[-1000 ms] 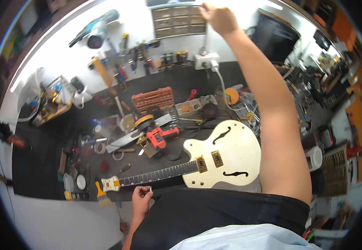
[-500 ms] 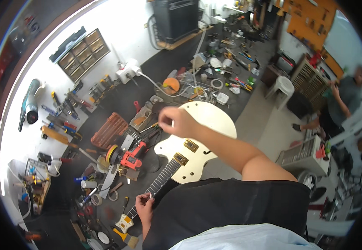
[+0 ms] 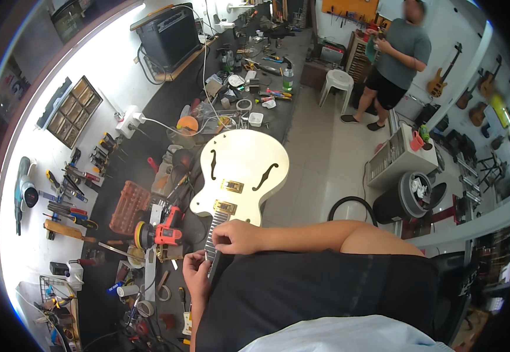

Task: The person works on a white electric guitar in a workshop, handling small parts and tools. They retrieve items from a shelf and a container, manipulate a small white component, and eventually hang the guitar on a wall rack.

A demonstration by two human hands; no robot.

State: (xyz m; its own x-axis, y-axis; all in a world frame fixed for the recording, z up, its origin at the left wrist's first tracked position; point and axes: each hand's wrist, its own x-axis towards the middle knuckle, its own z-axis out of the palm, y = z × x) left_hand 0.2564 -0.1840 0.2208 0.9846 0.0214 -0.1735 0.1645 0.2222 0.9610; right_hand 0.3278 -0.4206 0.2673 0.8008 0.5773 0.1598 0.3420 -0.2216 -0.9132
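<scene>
A cream hollow-body electric guitar (image 3: pixel 244 155) with gold pickups and dark f-holes lies in front of me, its neck toward my body. My right hand (image 3: pixel 236 237) rests over the fretboard (image 3: pixel 217 223) near the body, thumb and fingers curled together; whatever they grip is hidden. Beside the neck, lower down, my left hand (image 3: pixel 196 271) pinches at the fretboard edge. A small pale sliver shows at its fingertips, too small to name. Part of the cream headstock (image 3: pixel 187 324) shows below my left wrist.
On the dark bench (image 3: pixel 255 120), left of the guitar, lie a red cordless polisher (image 3: pixel 167 232) and an orange-brown case (image 3: pixel 130 206). Tools hang on the left wall. A white stool (image 3: pixel 337 80), a bin (image 3: pixel 399 196) and a standing person (image 3: pixel 402 50) are to the right.
The view has swung, showing more of the right side. My right hand has come down from above the guitar body onto the neck. My left hand has moved up the neck, closer to my right.
</scene>
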